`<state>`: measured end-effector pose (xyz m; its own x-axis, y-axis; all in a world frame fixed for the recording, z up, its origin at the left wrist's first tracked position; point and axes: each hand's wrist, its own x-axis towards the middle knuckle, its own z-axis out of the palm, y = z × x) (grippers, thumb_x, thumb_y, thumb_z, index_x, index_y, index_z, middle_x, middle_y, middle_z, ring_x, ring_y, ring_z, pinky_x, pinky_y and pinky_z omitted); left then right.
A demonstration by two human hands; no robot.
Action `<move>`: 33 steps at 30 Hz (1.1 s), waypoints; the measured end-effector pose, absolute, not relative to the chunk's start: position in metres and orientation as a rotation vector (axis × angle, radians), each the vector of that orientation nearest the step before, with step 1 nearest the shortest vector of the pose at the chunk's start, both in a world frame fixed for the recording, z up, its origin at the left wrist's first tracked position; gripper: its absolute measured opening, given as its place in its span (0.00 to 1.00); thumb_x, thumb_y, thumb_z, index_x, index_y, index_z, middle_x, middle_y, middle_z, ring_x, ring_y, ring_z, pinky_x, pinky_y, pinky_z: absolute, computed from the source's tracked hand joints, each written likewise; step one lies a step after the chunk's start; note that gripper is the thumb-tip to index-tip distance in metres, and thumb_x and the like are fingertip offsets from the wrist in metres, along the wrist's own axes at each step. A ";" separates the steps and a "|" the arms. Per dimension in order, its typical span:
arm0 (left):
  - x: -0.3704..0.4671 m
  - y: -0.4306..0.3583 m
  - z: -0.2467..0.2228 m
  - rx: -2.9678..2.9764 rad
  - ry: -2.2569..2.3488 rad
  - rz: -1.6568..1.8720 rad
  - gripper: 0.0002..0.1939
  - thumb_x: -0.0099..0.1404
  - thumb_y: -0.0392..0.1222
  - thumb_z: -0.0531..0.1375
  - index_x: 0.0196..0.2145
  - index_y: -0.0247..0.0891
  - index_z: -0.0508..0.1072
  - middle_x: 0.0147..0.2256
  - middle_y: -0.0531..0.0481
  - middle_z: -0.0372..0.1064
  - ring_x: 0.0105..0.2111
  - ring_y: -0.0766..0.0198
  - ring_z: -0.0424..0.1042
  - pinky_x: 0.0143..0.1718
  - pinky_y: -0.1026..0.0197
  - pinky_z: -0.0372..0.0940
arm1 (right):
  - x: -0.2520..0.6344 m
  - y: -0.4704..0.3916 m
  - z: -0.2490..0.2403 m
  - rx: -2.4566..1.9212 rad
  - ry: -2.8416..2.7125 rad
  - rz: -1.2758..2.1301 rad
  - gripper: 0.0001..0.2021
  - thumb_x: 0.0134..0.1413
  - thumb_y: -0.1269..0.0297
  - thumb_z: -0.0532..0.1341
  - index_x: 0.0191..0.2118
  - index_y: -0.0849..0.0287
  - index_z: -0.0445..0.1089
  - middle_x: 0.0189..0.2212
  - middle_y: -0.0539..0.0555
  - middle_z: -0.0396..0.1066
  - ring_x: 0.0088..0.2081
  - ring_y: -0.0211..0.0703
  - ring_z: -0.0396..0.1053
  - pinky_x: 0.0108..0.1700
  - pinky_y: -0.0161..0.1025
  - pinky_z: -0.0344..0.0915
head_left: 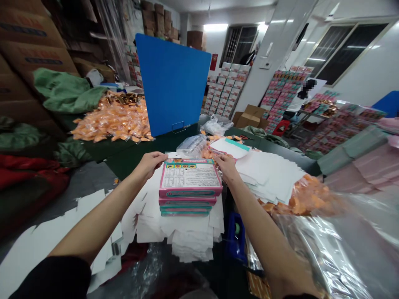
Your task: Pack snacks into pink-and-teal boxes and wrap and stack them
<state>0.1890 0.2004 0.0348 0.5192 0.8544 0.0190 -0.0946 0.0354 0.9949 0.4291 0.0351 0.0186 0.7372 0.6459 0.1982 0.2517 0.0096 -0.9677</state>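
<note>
Your stack of pink and teal boxes (187,205) sits on white sheets (190,245), beside a blue tape dispenser (236,236). Your left hand (152,162) pinches the far left corner of the top box (190,176); your right hand (227,165) is at its far right corner, fingers bent, grip unclear. Beyond stand a blue panel (174,83) and, to its left, a heap of orange packets (115,120).

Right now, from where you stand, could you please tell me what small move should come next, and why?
I would probably nudge the top box slightly left to square the stack: its right side seems to jut past the boxes beneath, and the left hand and right hand are already at its far corners.
</note>
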 end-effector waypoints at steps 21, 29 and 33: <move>0.194 0.198 0.028 1.162 0.769 0.920 0.16 0.34 0.41 0.74 0.21 0.32 0.74 0.15 0.55 0.61 0.17 0.73 0.57 0.20 0.67 0.49 | 0.429 0.039 0.018 -1.696 -0.820 0.208 0.14 0.47 0.51 0.61 0.23 0.58 0.68 0.17 0.48 0.65 0.25 0.40 0.61 0.30 0.38 0.58; 0.197 0.196 0.031 1.154 0.798 0.916 0.15 0.33 0.40 0.72 0.20 0.33 0.73 0.15 0.54 0.62 0.17 0.72 0.59 0.20 0.68 0.52 | 0.427 0.038 0.021 -1.726 -0.849 0.177 0.15 0.48 0.52 0.58 0.23 0.58 0.69 0.18 0.49 0.66 0.26 0.41 0.62 0.33 0.39 0.58; 0.197 0.198 0.032 1.164 0.811 0.913 0.14 0.33 0.40 0.71 0.20 0.33 0.74 0.14 0.54 0.62 0.17 0.72 0.58 0.20 0.68 0.52 | 0.425 0.038 0.020 -1.718 -0.842 0.143 0.14 0.48 0.52 0.58 0.23 0.58 0.68 0.21 0.49 0.69 0.29 0.42 0.64 0.34 0.39 0.59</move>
<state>0.1973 0.1978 0.0321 0.4157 0.9075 -0.0610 -0.1677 0.1424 0.9755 0.4253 0.0379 0.0198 0.7346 0.5965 0.3233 0.4568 -0.0824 -0.8858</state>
